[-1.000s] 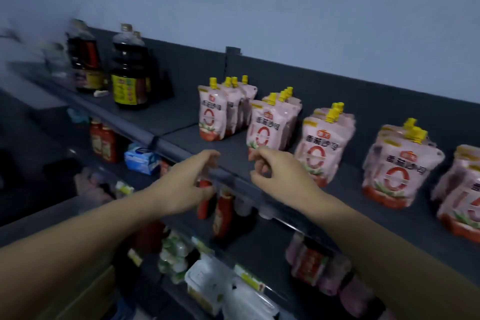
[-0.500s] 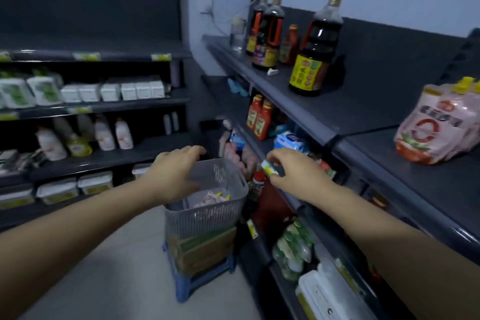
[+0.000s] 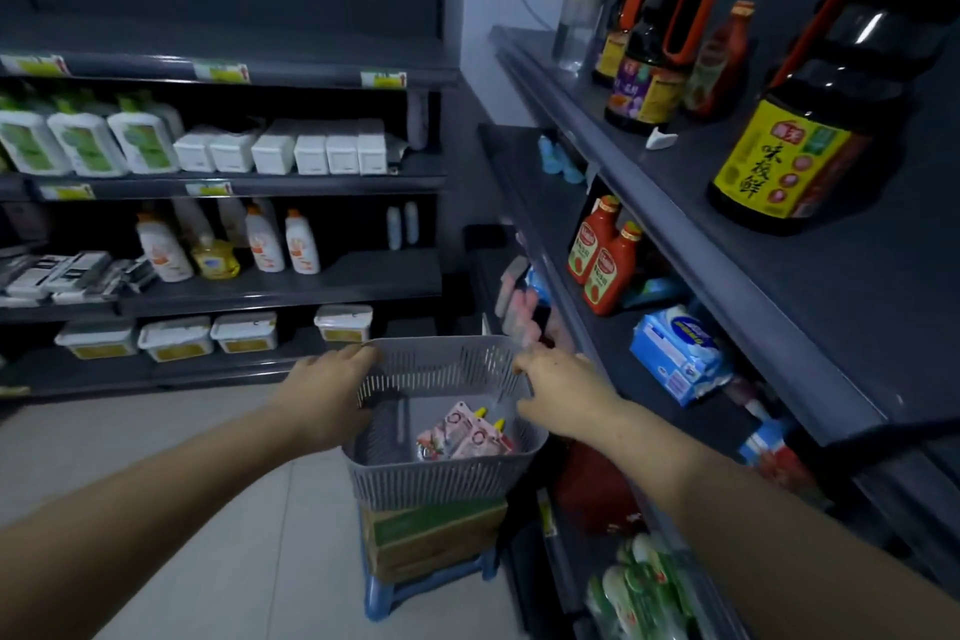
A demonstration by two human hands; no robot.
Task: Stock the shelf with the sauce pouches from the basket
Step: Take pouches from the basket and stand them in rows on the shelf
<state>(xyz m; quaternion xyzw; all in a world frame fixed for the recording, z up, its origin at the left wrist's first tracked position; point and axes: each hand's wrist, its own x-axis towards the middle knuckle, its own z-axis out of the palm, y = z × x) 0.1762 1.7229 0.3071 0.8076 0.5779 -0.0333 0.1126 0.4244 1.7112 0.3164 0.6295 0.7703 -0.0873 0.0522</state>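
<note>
**Containers.** The basket point(image 3: 431, 483) is a grey plastic unit with slotted walls and an open top. It rests on a cardboard box point(image 3: 431, 538), which rests on a blue stool point(image 3: 382, 595) on the floor, just beside the lower tiers of the shelf point(image 3: 779, 312) on the right. The basket holds the sauce pouches point(image 3: 462, 434) and nothing else that can be made out. The pouches lie flat on the basket floor, toward the right near corner, overlapping one another. At least two are visible; the exact count cannot be told.

**Task item.** Each pouch is pale pink with red print and a yellow spout cap. The caps point toward the far right wall of the basket.

**Hands.** The left hand point(image 3: 327, 395) lies at the left rim of the basket, fingers bent over the far left corner. The right hand point(image 3: 563, 392) lies at the right rim, fingers bent downward at the far right corner. Neither hand touches a pouch. Whether either hand clasps the rim cannot be told.

**Shelf.** The top tier carries dark soy sauce bottles point(image 3: 800, 120). The tier below carries red ketchup bottles point(image 3: 602, 257).
</note>
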